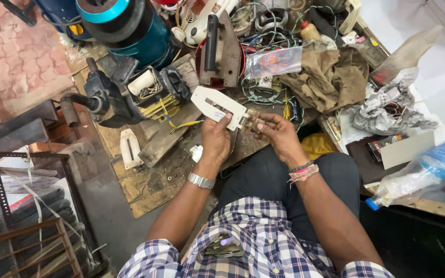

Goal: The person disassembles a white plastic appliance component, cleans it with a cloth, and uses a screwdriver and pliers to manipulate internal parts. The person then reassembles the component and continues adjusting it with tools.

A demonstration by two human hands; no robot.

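head view, steeply downward, near workbench [181,170]

Worktop [145,180] near edge: bare patch w/ white plate [129,148] only, passable. Far side blocked: motor [130,95], teal machine [130,25], wire tangle [263,92], brown rag [330,77]. Right edge: crumpled paper [387,108], bottle [423,172].

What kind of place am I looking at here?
Likely a small appliance repair workshop: a cluttered wooden workbench, a bench vise, loose wires, and both hands working on a white plastic appliance part.
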